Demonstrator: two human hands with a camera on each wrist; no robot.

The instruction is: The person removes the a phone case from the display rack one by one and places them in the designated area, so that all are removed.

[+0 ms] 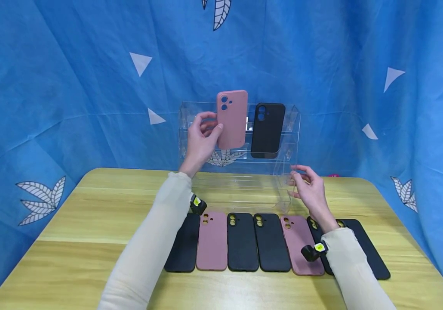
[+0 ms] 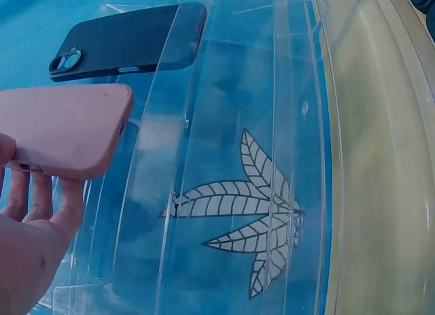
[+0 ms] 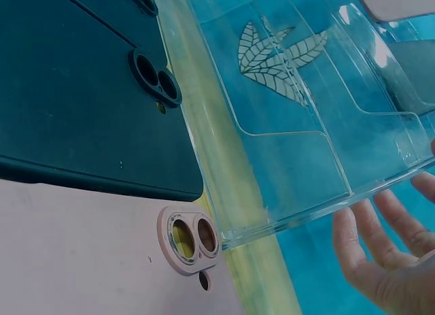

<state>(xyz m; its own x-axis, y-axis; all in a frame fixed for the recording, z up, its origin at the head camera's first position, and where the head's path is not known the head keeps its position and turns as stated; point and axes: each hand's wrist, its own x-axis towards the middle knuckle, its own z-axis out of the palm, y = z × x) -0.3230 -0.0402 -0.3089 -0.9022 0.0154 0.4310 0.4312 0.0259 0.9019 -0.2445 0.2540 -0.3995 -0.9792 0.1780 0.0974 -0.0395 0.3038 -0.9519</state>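
My left hand (image 1: 202, 137) pinches a pink phone case (image 1: 232, 120) by its left edge, thumb on the near face. It holds the case upright at the upper part of a clear tiered display rack (image 1: 244, 189). In the left wrist view, the pink case (image 2: 68, 128) shows its lower end, fingers beneath it. A black phone case (image 1: 269, 129) stands tilted in the rack, just right of the pink one. My right hand (image 1: 310, 189) is at the rack's right side, fingers loosely bent, fingertips at the clear side wall (image 3: 319, 213).
In front of the rack lies a row of several black and pink phone cases, among them a pink case (image 1: 212, 245) and a black case (image 1: 242, 245). Both forearms pass over this row. A blue patterned curtain (image 1: 90, 86) hangs behind the wooden table (image 1: 101, 215).
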